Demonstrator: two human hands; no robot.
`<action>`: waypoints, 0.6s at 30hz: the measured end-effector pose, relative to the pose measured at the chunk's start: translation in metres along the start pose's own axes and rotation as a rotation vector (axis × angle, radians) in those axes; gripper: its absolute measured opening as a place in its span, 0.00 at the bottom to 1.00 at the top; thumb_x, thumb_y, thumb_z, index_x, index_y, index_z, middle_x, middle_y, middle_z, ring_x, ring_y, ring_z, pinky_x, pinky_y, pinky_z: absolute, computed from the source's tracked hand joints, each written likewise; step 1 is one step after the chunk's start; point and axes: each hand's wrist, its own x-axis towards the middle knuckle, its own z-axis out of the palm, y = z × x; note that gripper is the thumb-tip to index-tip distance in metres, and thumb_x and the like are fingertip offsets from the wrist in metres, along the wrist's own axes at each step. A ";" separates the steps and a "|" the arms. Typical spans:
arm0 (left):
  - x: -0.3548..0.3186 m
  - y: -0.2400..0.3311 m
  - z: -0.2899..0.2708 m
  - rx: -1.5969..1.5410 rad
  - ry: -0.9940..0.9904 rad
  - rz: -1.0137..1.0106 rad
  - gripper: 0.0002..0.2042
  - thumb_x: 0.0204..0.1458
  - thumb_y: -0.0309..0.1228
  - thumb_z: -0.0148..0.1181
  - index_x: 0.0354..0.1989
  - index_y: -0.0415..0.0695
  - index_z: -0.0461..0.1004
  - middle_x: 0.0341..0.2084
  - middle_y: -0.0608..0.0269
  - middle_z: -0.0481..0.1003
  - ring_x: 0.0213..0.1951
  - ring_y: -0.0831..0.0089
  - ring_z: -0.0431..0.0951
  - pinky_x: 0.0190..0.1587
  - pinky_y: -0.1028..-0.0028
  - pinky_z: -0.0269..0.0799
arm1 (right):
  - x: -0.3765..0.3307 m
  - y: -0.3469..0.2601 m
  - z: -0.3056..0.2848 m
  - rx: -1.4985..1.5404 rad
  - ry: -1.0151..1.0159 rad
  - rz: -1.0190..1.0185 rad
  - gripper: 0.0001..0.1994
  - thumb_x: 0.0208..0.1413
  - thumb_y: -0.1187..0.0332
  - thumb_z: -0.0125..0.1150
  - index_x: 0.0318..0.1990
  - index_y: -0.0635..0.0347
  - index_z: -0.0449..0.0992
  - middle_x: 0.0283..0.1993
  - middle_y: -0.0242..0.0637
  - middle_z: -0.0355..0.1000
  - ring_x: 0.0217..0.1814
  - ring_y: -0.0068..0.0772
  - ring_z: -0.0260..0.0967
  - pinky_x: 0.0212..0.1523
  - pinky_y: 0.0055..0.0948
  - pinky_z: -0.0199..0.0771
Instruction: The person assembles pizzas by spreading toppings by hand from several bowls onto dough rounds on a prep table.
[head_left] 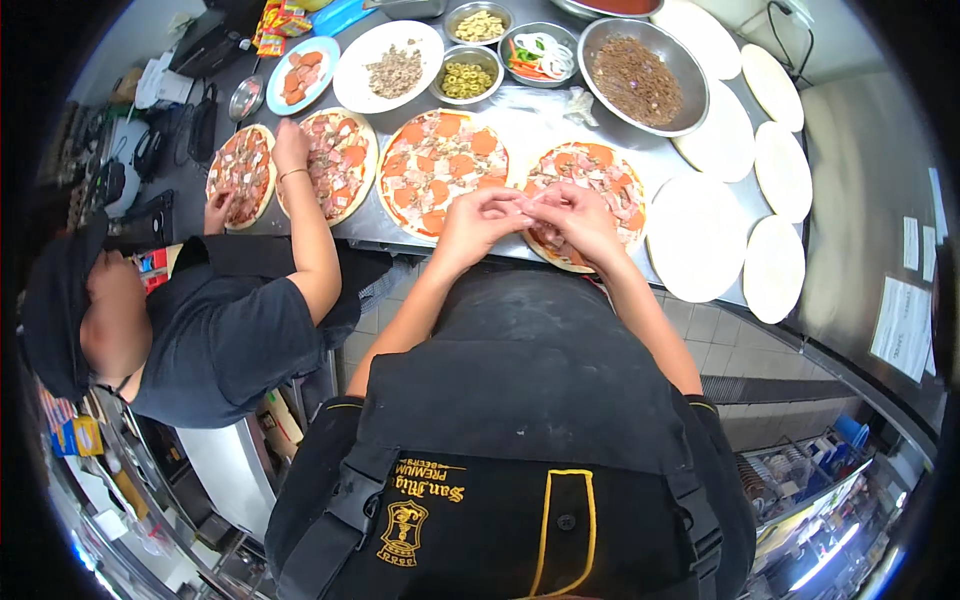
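My left hand (478, 222) and my right hand (578, 222) meet over the near edge of a topped pizza (600, 175), pinching a small pale piece of topping (533, 200) between the fingertips. To its left lies a second pizza (445, 165) covered with orange slices. Both sit on the steel counter (540, 115). A co-worker in black on the left has a hand (291, 145) on a third pizza (345, 160) and another hand at a fourth pizza (242, 172).
Several bare dough rounds (697, 237) lie at the right. Behind the pizzas stand bowls of ground meat (640, 78), sliced olives (466, 78) and peppers with onion (538, 55), a white plate of crumbled topping (390, 60) and a blue plate of orange slices (302, 75).
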 end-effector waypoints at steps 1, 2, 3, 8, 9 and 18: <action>-0.008 0.003 -0.009 -0.014 0.053 -0.031 0.15 0.57 0.21 0.68 0.51 0.31 0.76 0.42 0.53 0.82 0.42 0.72 0.85 0.46 0.75 0.82 | 0.009 -0.003 0.006 -0.089 -0.073 -0.026 0.08 0.58 0.69 0.71 0.34 0.62 0.79 0.27 0.29 0.76 0.25 0.16 0.69 0.23 0.19 0.67; -0.013 0.000 -0.017 -0.055 0.101 -0.028 0.14 0.57 0.21 0.68 0.50 0.32 0.76 0.42 0.53 0.83 0.42 0.72 0.85 0.46 0.75 0.82 | 0.018 -0.002 0.014 -0.116 -0.081 -0.034 0.07 0.58 0.69 0.71 0.34 0.62 0.79 0.27 0.29 0.76 0.25 0.16 0.70 0.23 0.19 0.67; -0.018 -0.007 -0.026 -0.097 0.149 -0.025 0.13 0.57 0.22 0.68 0.49 0.32 0.77 0.41 0.53 0.83 0.42 0.72 0.85 0.45 0.75 0.82 | 0.027 0.000 0.024 -0.145 -0.092 -0.042 0.07 0.58 0.68 0.71 0.33 0.61 0.79 0.27 0.28 0.76 0.25 0.16 0.70 0.23 0.19 0.68; -0.038 -0.044 -0.054 -0.148 0.322 0.019 0.10 0.60 0.23 0.66 0.48 0.34 0.77 0.40 0.55 0.83 0.40 0.72 0.84 0.43 0.74 0.82 | 0.052 0.007 0.065 -0.183 -0.156 -0.025 0.07 0.57 0.68 0.70 0.33 0.60 0.79 0.28 0.27 0.76 0.27 0.15 0.70 0.26 0.19 0.70; -0.042 -0.052 -0.056 -0.216 0.354 0.058 0.10 0.60 0.24 0.67 0.47 0.32 0.78 0.39 0.54 0.83 0.40 0.74 0.84 0.46 0.75 0.80 | 0.057 0.013 0.068 -0.208 -0.172 -0.017 0.07 0.58 0.68 0.70 0.34 0.60 0.79 0.29 0.26 0.76 0.28 0.15 0.71 0.26 0.18 0.69; -0.051 -0.060 -0.074 -0.312 0.311 0.067 0.10 0.63 0.24 0.62 0.50 0.33 0.79 0.40 0.62 0.83 0.43 0.77 0.82 0.47 0.76 0.78 | 0.063 0.027 0.099 -0.128 -0.091 0.029 0.07 0.59 0.70 0.70 0.34 0.60 0.77 0.33 0.29 0.78 0.29 0.15 0.71 0.26 0.18 0.69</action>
